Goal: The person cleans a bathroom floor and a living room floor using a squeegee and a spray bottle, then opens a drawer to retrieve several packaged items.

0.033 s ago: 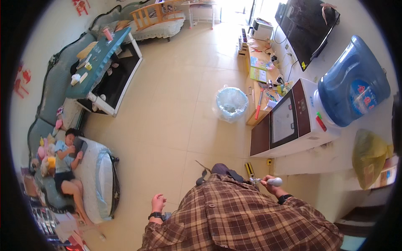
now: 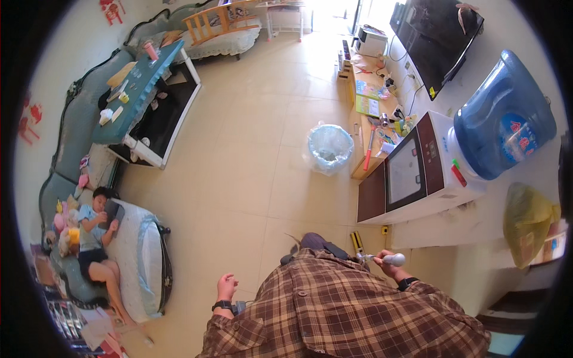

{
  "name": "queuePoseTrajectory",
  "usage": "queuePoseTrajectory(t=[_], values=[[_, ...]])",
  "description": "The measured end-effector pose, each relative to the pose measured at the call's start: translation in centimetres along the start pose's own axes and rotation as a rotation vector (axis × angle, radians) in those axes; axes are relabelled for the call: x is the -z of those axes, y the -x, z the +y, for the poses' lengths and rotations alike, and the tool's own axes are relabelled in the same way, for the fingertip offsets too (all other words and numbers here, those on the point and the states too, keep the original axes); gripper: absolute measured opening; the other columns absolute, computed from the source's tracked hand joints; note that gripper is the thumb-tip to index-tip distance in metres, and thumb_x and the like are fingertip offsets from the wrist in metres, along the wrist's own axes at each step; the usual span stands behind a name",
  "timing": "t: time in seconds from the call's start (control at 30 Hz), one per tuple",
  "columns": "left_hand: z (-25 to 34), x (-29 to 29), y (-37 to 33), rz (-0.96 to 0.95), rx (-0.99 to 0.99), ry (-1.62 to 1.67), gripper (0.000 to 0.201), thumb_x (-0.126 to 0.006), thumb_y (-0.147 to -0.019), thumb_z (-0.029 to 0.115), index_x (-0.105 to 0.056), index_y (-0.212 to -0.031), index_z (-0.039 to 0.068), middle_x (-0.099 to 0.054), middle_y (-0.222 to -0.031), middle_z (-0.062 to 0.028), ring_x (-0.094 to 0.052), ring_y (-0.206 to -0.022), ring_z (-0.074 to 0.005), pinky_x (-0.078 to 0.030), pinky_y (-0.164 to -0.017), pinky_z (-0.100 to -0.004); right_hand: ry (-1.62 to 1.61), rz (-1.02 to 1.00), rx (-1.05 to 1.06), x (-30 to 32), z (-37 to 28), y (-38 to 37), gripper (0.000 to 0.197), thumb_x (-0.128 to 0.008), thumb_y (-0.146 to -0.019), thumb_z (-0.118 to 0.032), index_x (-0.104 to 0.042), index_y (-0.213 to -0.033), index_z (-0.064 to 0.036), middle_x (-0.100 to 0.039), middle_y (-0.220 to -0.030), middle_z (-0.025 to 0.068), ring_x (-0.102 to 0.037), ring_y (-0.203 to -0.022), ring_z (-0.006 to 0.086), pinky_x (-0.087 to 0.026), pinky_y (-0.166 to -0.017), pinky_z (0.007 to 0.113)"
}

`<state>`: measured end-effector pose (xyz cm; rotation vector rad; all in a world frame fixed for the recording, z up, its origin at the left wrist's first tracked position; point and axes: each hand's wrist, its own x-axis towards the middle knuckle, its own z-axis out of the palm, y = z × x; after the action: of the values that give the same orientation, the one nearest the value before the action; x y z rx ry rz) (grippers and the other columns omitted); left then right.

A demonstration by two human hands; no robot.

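So the thing that matters here is how the grey bulb-ended handle (image 2: 394, 259) sits with the right hand (image 2: 385, 265): it's right there in the grip, fingers curled round its slimmer part, with the fat rounded end poking out on the right and the thin metallic end going off left. Long axis is pretty much side to side, across the front of the body, not pointing away. Just ahead and left of that grip there's a yellow-and-black bar (image 2: 357, 241), running roughly forward from the handle's thin end, so the two sit at a steep angle to each other. Can't tell if they're actually joined or just overlap from up here, it's too small. The left hand (image 2: 227, 287) is nowhere near it: well off to the left of the grip, past the plaid shirt (image 2: 334, 304), holding nothing I can see, fingers loosely bent and apart. So the right is easily the nearer one. A small yellow-and-black case (image 2: 385, 230) is near the grip, straight ahead by the foot of the water dispenser (image 2: 439, 200), and the lined trash bin (image 2: 330, 148) is farther ahead, off to the left.
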<state>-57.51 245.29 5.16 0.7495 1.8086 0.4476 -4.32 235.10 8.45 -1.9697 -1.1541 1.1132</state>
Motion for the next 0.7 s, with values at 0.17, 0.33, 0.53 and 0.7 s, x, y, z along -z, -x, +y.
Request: queuePoseTrajectory(t=[0.17, 0.33, 0.53, 0.7], values=[[7.0, -1.2, -6.5, -0.075, -0.075, -0.017, 0.023, -0.047, -0.079, 0.013, -0.052, -0.1, 0.006, -0.06, -0.076, -0.0054, -0.057, -0.07, -0.0126, -0.045, -0.052, -0.0255, 0.104, 0.081, -0.131, -0.7, -1.9, -4.1, 0.022, -0.063, -0.075, -0.021, -0.051, -0.066, -0.0059, -0.05, -0.061, 0.0009, -0.045, -0.059, 0.0102, -0.038, -0.052, 0.027], [9.6, 1.1, -11.3, -0.133, -0.109, 0.024, 0.022, -0.048, -0.08, 0.013, -0.052, -0.101, 0.006, -0.061, -0.079, -0.0053, -0.057, -0.071, -0.0126, -0.045, -0.053, -0.0242, 0.102, 0.107, -0.019, -0.1, -9.1, -13.4, 0.025, -0.065, -0.071, -0.021, -0.049, -0.061, -0.0039, -0.046, -0.056, 0.0033, -0.042, -0.054, 0.0141, -0.037, -0.049, 0.032], [9.3, 9.1, -13.2, 0.055, -0.022, 0.02, 0.029, -0.05, -0.073, 0.009, -0.052, -0.101, 0.003, -0.06, -0.073, -0.0078, -0.058, -0.064, -0.0146, -0.045, -0.047, -0.0262, 0.099, -0.084, -0.006, -1.9, -19.3, -26.2, 0.02, -0.065, -0.07, -0.018, -0.053, -0.064, -0.0025, -0.05, -0.059, 0.0041, -0.047, -0.057, 0.0138, -0.038, -0.052, 0.031], [7.7, 11.3, -12.8, 0.234, 0.239, 0.041, 0.026, -0.051, -0.073, 0.01, -0.053, -0.098, 0.003, -0.06, -0.071, -0.0087, -0.059, -0.063, -0.0154, -0.046, -0.047, -0.0277, 0.128, -0.18, 0.133, -4.9, -23.6, -34.9, 0.021, -0.064, -0.072, -0.019, -0.052, -0.063, -0.004, -0.047, -0.057, 0.0002, -0.044, -0.056, 0.0097, -0.037, -0.05, 0.026]])
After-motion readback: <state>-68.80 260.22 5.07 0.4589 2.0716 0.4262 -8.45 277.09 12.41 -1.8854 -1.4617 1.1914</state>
